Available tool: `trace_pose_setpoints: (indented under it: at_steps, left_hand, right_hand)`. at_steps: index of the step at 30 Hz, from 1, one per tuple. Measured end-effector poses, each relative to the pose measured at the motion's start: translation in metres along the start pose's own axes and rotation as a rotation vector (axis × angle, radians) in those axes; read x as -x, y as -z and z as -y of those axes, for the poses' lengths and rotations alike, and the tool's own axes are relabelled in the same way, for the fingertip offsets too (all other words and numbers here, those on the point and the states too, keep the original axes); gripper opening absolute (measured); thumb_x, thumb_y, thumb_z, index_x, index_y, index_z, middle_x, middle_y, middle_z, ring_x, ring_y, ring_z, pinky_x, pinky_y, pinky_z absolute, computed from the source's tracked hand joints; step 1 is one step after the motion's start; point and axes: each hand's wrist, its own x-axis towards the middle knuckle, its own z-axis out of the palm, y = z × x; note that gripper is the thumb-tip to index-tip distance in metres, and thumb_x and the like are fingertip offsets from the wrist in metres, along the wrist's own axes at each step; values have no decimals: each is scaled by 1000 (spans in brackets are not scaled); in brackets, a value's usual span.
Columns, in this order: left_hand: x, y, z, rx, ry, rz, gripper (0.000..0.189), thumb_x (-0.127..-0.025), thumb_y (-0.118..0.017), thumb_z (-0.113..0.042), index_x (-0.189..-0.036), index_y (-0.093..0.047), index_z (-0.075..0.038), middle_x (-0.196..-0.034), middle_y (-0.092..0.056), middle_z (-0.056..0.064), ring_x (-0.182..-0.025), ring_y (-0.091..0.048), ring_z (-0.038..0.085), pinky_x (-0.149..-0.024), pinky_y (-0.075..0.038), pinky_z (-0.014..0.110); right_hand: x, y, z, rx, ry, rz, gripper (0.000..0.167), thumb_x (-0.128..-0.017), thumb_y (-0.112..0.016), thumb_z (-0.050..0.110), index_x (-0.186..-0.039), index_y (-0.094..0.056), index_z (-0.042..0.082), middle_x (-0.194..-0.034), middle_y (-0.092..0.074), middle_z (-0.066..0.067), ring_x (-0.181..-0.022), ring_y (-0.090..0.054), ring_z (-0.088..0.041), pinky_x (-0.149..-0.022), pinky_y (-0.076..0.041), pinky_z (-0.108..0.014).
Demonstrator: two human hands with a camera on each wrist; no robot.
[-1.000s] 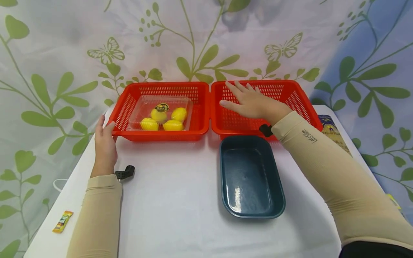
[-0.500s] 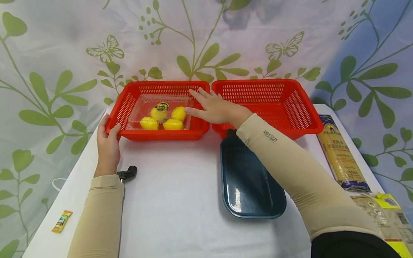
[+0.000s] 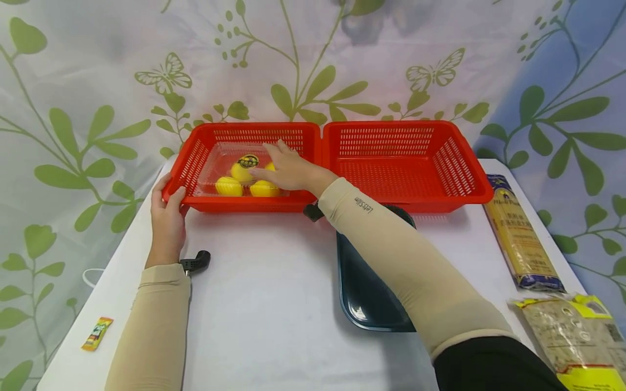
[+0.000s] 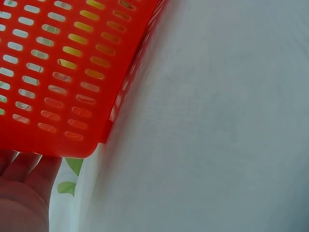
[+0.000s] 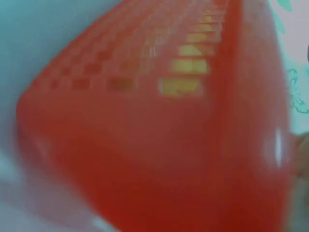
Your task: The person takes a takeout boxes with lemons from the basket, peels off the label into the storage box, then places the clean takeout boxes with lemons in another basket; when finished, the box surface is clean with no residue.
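At the back left of the table stands a red perforated plastic basket (image 3: pixel 244 205). Inside it lies a clear plastic clamshell box (image 3: pixel 213 165) with a round dark label and several yellow pieces like lemons (image 3: pixel 229 186). My left hand (image 3: pixel 168 225) holds the basket's front left corner, thumb at the front rim and fingers along the left side. In the left wrist view, fingers (image 4: pixel 41 176) reach behind the red wall. My right hand (image 3: pixel 289 169) is over the right part of the box, fingers outstretched, covering some of the yellow pieces. The right wrist view is blurred, mostly basket wall.
A second red basket (image 3: pixel 386 179) stands close on the right. Before it, a dark blue tray (image 3: pixel 359 288) lies partly beneath my right forearm. Along the right edge are a yellow-and-blue packet (image 3: pixel 520 233) and a clear-yellow bag (image 3: pixel 569 331). A small wrapper (image 3: pixel 97 333) lies at the left.
My right hand has moved left from over the right basket to over the clear box in the left basket. My left hand has closed onto the left basket's corner.
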Motion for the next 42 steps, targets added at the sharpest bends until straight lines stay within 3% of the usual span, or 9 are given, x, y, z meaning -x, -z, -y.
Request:
trace_pose_setpoints:
  at_steps: [4,8,10,15,17,20,23,32,42]
  left_hand:
    - [-1,-1,0,-1,1,1,54,-110,-58,-22,-160,-37,-24,-163,-33,6,-146,-39,26,-113,-42,35]
    - [-4,-2,0,14,-6,9,55,-109,-58,-22,-160,-37,-24,-163,-32,8,-147,-39,27,-113,-41,36]
    - [-3,-2,0,23,0,5,54,-110,-58,-21,-160,-37,-24,-163,-32,8,-146,-40,28,-113,-42,35]
    - [1,1,2,47,22,-13,54,-110,-56,-20,-160,-37,-24,-164,-32,9,-146,-41,28,-111,-43,33]
    - [2,2,2,48,19,-12,54,-110,-57,-21,-160,-36,-24,-164,-31,9,-146,-41,27,-112,-42,33]
    - [3,2,3,39,7,-3,54,-110,-57,-22,-160,-35,-24,-164,-31,8,-146,-40,27,-112,-42,33]
    - [3,1,4,15,1,0,55,-110,-57,-24,-160,-35,-25,-164,-31,8,-147,-39,27,-111,-43,32]
    - [2,0,2,14,-7,17,56,-110,-57,-26,-161,-34,-25,-165,-29,9,-147,-39,28,-113,-41,35]
    - [2,0,3,20,2,14,55,-110,-57,-25,-160,-35,-26,-165,-29,8,-146,-39,27,-113,-41,34]
  right_hand:
    - [-11,-6,1,-58,-33,-58,99,-99,-56,69,-169,-14,13,-174,-4,-15,-159,-2,-30,-122,-24,-56]
    - [-17,-9,0,-127,-120,-109,98,-101,-60,62,-168,-12,10,-173,-9,-16,-158,-11,-31,-122,-27,-52]
    - [-19,-13,-1,-196,-190,-119,101,-101,-62,60,-169,-5,14,-174,-2,-18,-154,-24,-32,-117,-38,-47]
    - [-21,-22,-7,-392,-302,-130,104,-101,-68,50,-170,6,25,-173,9,-20,-157,-14,-36,-116,-39,-48]
    - [-21,-24,-9,-474,-299,-133,101,-102,-70,41,-170,3,26,-174,-3,-19,-158,-7,-35,-121,-30,-52]
    - [-21,-26,-13,-620,-287,-123,95,-103,-71,27,-170,-3,28,-170,-22,-15,-151,-25,-31,-119,-34,-46]
    - [-21,-25,-15,-743,-276,-104,93,-103,-70,17,-170,-7,30,-164,-31,-14,-133,-44,-30,-108,-46,-41]
    - [-21,-19,-16,-940,-336,-69,88,-105,-66,8,-169,-15,40,-171,-18,-8,-140,-39,-34,-104,-48,-61]
    - [-21,-20,-18,-1021,-343,-85,85,-105,-65,7,-168,-20,40,-166,-27,-13,-118,-54,-39,-80,-62,-51]
